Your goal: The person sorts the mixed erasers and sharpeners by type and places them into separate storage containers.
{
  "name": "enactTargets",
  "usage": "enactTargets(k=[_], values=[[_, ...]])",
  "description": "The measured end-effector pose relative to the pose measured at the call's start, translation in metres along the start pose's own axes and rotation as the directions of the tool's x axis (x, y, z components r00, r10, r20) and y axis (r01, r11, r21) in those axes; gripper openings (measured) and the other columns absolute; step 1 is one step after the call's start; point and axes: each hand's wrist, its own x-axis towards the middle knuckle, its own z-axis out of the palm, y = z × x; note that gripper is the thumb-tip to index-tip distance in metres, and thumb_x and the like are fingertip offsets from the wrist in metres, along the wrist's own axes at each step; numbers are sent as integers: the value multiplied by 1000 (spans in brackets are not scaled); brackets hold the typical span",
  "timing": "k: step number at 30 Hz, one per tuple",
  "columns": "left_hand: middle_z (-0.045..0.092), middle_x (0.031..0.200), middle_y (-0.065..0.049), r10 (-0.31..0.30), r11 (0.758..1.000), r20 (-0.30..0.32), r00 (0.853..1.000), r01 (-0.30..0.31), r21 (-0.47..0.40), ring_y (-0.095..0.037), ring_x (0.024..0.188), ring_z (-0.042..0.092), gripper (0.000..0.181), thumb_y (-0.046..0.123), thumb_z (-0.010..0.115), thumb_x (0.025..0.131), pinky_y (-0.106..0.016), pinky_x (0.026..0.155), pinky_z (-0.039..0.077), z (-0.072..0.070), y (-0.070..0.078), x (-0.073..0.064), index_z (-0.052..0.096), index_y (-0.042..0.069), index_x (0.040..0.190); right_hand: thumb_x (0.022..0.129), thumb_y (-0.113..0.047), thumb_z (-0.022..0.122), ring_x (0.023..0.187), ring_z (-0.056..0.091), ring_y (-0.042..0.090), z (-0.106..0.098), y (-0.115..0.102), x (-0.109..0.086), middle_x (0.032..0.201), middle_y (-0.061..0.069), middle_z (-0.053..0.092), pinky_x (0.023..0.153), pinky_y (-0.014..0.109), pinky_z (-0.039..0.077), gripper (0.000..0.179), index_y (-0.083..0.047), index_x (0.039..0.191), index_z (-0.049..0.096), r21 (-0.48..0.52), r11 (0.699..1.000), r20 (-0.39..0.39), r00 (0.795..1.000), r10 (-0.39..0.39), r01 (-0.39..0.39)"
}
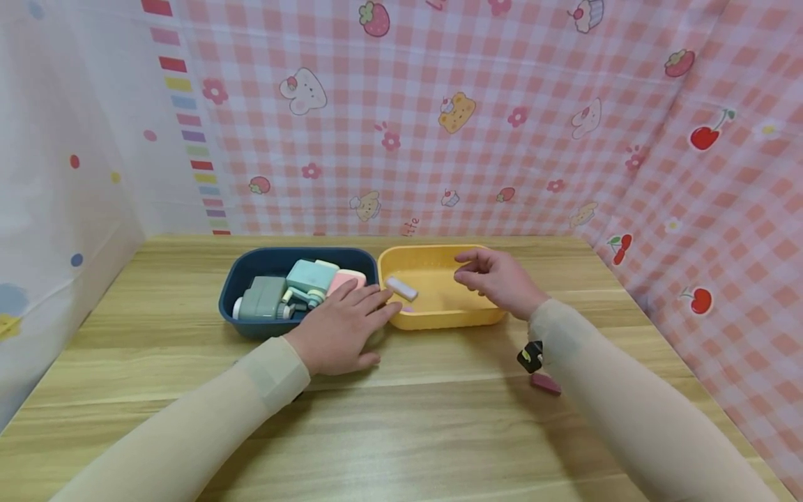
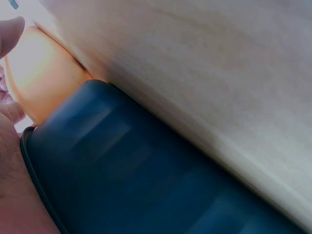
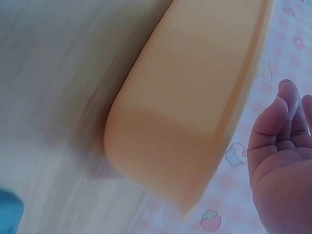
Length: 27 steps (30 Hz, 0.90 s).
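My left hand (image 1: 348,326) lies with fingers extended over the front right corner of a navy blue bin (image 1: 251,259), its fingertips reaching the edge of the yellow bin (image 1: 439,321). Inside the blue bin are a grey-green boxy item (image 1: 262,296) with a white knob, a pale teal boxy item with a small crank (image 1: 310,275), and a pink one (image 1: 347,279) partly under my fingers. Over the yellow bin's right side hovers my right hand (image 1: 505,282), fingers loosely bent with nothing between them. A whitish block (image 1: 401,287) lies in that bin, beside a small lilac piece (image 1: 408,308).
On the wooden table (image 1: 401,432), a mauve block (image 1: 546,384) lies by my right forearm. A small black item (image 1: 530,357) shows at the right wrist. Checked cloth (image 1: 408,104) hangs behind and to the right; the bins stand side by side near it.
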Motion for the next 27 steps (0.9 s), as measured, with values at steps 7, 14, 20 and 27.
enactTargets(k=[7, 14, 20, 27], values=[[43, 168, -8, 9, 1000, -21, 1000, -10, -7, -30, 156, 38, 86, 57, 74, 91, -56, 131, 21, 3, 0, -1, 43, 19, 162, 103, -28, 69, 96, 64, 25, -15, 9, -16, 122, 15, 74, 83, 37, 57, 40, -10, 139, 65, -13, 1000, -21, 1000, 14, -14], [39, 170, -6, 3, 1000, 2, 1000, -3, 5, -28, 157, 35, 87, 58, 72, 92, -54, 132, 19, 4, -1, 0, 39, 21, 164, 103, -35, 69, 101, 64, 26, -34, 22, -35, 125, 17, 72, 78, 30, 57, 45, -10, 140, 64, -46, 997, -50, 997, 52, -55], [40, 170, -6, 7, 1000, -2, 1000, -7, 2, -29, 157, 36, 87, 58, 72, 92, -54, 133, 19, 4, -1, 0, 39, 21, 164, 103, -41, 68, 105, 66, 24, -52, 35, -51, 127, 13, 72, 84, 32, 59, 52, -8, 142, 63, -98, 992, -64, 995, 78, -84], [41, 169, -7, 8, 1000, -8, 1000, -8, 3, -28, 157, 36, 86, 57, 72, 92, -54, 132, 19, 2, -1, 1, 40, 21, 163, 103, -39, 68, 103, 68, 23, -70, 55, -68, 127, 14, 74, 83, 30, 59, 46, -7, 137, 67, -214, 972, -77, 994, 83, -98]])
